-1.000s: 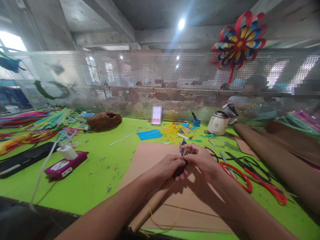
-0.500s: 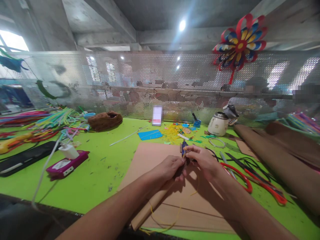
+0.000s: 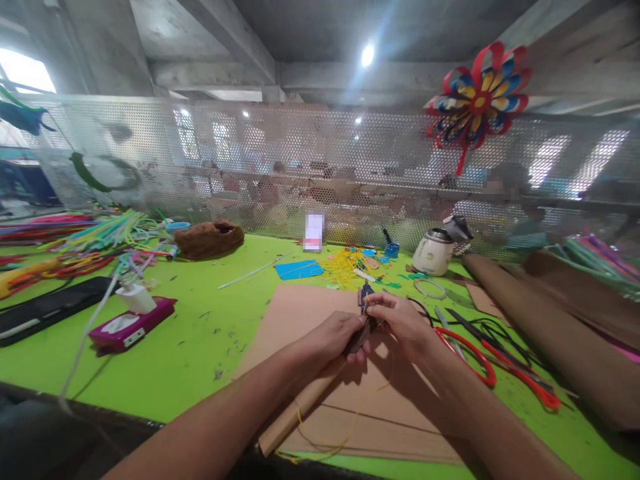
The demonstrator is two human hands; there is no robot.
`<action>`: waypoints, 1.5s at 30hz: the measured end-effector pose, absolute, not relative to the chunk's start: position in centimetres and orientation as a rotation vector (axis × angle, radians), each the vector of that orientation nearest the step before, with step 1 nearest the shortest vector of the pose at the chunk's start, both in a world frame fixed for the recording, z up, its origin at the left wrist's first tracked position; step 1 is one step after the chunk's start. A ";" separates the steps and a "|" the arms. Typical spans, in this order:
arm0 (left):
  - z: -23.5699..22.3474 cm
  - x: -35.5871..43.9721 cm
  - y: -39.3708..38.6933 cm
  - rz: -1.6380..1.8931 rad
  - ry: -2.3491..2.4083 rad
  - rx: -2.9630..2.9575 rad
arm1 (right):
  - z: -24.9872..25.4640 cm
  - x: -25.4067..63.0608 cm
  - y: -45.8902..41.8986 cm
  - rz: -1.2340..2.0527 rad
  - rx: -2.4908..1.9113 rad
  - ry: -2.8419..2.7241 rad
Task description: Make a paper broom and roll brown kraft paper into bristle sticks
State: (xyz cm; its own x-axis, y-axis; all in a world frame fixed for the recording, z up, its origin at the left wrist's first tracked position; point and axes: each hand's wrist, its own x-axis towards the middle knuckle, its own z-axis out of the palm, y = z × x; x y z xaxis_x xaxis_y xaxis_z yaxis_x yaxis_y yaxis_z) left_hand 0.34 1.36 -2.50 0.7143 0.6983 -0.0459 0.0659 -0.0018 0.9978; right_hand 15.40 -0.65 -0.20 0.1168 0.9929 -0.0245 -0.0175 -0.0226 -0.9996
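Observation:
My left hand (image 3: pixel 336 339) is closed around a small dark brown piece (image 3: pixel 357 341), its thumb on top and fingertips curled beneath. Close against it, my right hand (image 3: pixel 400 321) pinches a thin yellow strand (image 3: pixel 367 305) at the upper end of that piece. A loose yellow length hangs below the hands and loops near the table's front edge. Under my left forearm lies a brown paper tube (image 3: pixel 299 408), slanting toward me. Just beyond my fingers is a dark blue object (image 3: pixel 365 291), partly hidden. Flat brown sheets (image 3: pixel 285 313) lie underneath.
Red-handled scissors (image 3: pixel 520 373) and black cable lie at right, beside a long brown roll (image 3: pixel 540 333). Behind are yellow scraps (image 3: pixel 345 267), a blue sheet (image 3: pixel 299 269) and a white pot (image 3: pixel 433 253). A purple power strip (image 3: pixel 133 325) sits left; a perforated screen (image 3: pixel 280 153) stands behind.
The view has shifted slightly. Both hands keep their places together, and the right fingers have moved a little at the strand beside the brown piece.

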 end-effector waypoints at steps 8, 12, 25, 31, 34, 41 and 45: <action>-1.9 0.2 1.4 0.607 0.701 1.498 | -0.1 17.9 0.6 0.916 -1.339 -1.169; -0.9 -0.6 1.9 0.676 0.755 1.476 | -1.4 19.2 1.8 0.665 -1.447 -1.330; -0.1 -2.1 3.5 0.798 0.835 1.386 | -2.5 18.8 1.0 0.044 -1.757 -1.981; -0.3 -1.9 3.3 0.834 0.834 1.345 | -3.9 19.7 0.6 -0.067 -1.768 -2.019; -0.7 -1.8 3.2 0.849 0.865 1.351 | -4.2 20.0 0.7 -0.045 -1.717 -1.977; -1.5 -1.8 3.5 0.847 0.976 1.414 | -2.2 20.8 0.1 0.319 -1.623 -1.784; -2.3 -1.6 4.0 0.807 1.026 1.454 | -0.7 19.7 -1.5 0.651 -1.489 -1.702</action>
